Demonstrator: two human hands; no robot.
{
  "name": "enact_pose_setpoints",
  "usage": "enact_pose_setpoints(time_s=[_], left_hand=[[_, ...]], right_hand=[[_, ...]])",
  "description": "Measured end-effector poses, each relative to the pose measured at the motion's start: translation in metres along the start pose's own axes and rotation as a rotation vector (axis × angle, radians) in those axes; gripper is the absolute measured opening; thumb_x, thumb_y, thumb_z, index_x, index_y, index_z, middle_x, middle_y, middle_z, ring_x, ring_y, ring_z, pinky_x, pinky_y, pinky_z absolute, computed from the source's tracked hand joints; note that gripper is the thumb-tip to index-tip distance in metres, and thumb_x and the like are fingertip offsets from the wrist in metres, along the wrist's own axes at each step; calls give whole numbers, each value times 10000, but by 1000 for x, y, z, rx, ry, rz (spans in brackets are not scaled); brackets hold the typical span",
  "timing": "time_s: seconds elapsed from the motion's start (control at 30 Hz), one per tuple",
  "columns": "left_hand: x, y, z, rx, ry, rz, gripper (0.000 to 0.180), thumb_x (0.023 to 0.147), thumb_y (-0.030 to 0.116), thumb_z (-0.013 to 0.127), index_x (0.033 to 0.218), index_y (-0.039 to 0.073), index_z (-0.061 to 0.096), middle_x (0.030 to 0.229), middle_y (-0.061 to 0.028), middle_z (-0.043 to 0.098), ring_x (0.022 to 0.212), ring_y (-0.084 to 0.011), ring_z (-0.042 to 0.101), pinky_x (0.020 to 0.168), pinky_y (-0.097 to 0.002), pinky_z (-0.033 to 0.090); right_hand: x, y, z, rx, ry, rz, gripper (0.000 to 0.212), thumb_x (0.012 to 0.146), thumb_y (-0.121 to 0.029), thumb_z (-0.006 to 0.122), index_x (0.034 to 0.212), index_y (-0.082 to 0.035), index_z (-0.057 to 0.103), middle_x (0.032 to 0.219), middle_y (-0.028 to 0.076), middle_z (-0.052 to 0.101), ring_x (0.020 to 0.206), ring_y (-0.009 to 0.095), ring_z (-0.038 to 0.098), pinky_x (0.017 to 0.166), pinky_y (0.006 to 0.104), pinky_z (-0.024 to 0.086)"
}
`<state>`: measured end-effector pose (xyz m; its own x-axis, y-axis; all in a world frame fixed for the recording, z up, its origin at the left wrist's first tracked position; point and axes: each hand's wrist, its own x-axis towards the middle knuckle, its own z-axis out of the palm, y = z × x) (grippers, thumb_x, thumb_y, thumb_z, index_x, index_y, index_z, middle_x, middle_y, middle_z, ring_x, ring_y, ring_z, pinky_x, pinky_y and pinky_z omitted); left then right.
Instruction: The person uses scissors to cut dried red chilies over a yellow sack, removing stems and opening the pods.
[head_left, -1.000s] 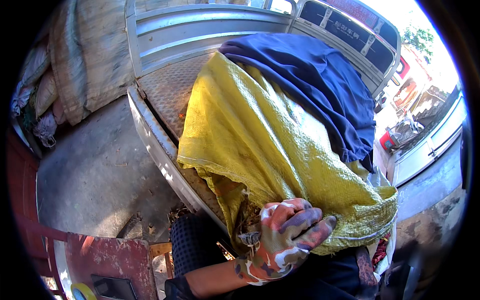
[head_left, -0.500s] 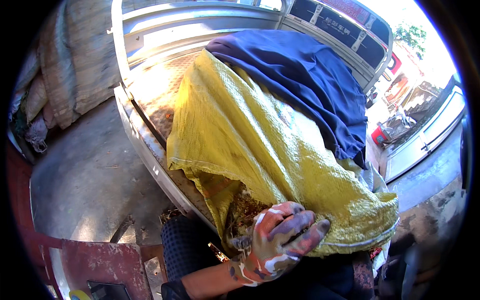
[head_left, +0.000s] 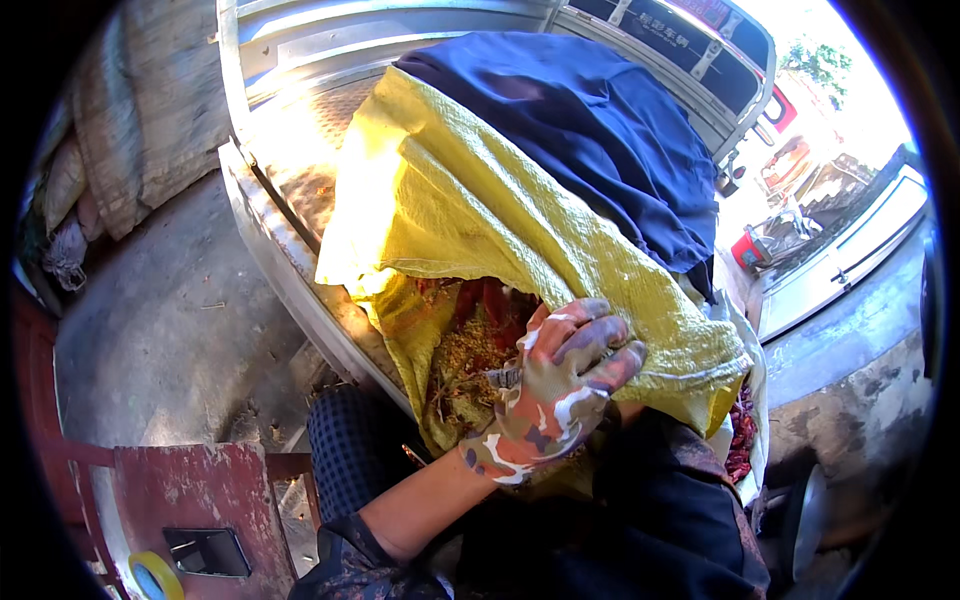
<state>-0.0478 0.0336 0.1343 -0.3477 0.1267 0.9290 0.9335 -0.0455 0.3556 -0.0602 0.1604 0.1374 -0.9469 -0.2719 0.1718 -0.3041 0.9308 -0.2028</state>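
Note:
My left hand [head_left: 568, 378], in a camouflage glove, has its fingers curled over the near edge of a yellow woven sack [head_left: 500, 225]. Under the raised edge lie yellowish seeds and stalk bits [head_left: 465, 362], with dark red pieces that look like dried chillies [head_left: 487, 305]. A small grey piece [head_left: 504, 378] shows beside the glove; I cannot make out what it is. My right arm, in a dark sleeve [head_left: 690, 455], reaches in beneath the sack, and the hand is hidden. A dark blue cloth [head_left: 590, 120] covers the sack's far side.
The sack lies on a metal cargo bed with a raised side rail [head_left: 300, 285]. A white bag with red pods [head_left: 741, 432] is at its right. At lower left, a worn red bench [head_left: 185, 490] bears a phone [head_left: 207, 552] and a tape roll [head_left: 155, 577]. A red bucket [head_left: 748, 250] stands farther right.
The sack's near edge has been lifted back, baring more seeds and red pieces. My left hand has moved up with it. My right sleeve now shows reaching under, and the view has shifted slightly.

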Motion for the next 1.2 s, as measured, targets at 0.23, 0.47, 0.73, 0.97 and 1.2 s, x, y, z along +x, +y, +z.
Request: enact_pose_setpoints(time_s=[0.23,0.47,0.73,0.97,1.2], left_hand=[[-8,-7,15,90,-20,16,440,559,-20,629,973,122,685,1011,-78,616,1008,-313,559,827,-429,473],[-12,-8,23,60,-44,-31,261,623,67,626,869,130,685,889,-42,633,943,-270,578,784,-398,470],[-7,-1,14,123,-58,19,267,615,62,632,871,123,676,888,-44,639,930,-265,583,767,-396,475],[-13,-6,27,123,1,5,262,630,59,635,877,136,673,921,-56,643,993,-290,567,800,-410,462],[-38,-17,40,158,-79,-94,213,688,150,639,899,166,665,1088,-72,622,1109,-309,510,896,-490,371]], right_hand=[[3,-5,11,-14,11,-66,387,946,-235,446,1255,-6,489,1241,143,548,1039,254,580,819,401,494],[-1,-4,13,-21,41,-62,389,949,-238,444,1258,-5,487,1246,142,547,1041,255,578,820,401,493],[0,-11,22,-43,76,-44,391,954,-242,442,1261,-5,486,1251,141,545,1044,256,577,822,402,492],[2,-10,23,-32,79,-44,393,958,-245,440,1264,-4,485,1256,141,544,1047,257,576,823,402,491],[1,-5,22,11,89,-15,395,962,-249,438,1267,-3,483,1261,140,542,1049,258,575,824,403,490]])
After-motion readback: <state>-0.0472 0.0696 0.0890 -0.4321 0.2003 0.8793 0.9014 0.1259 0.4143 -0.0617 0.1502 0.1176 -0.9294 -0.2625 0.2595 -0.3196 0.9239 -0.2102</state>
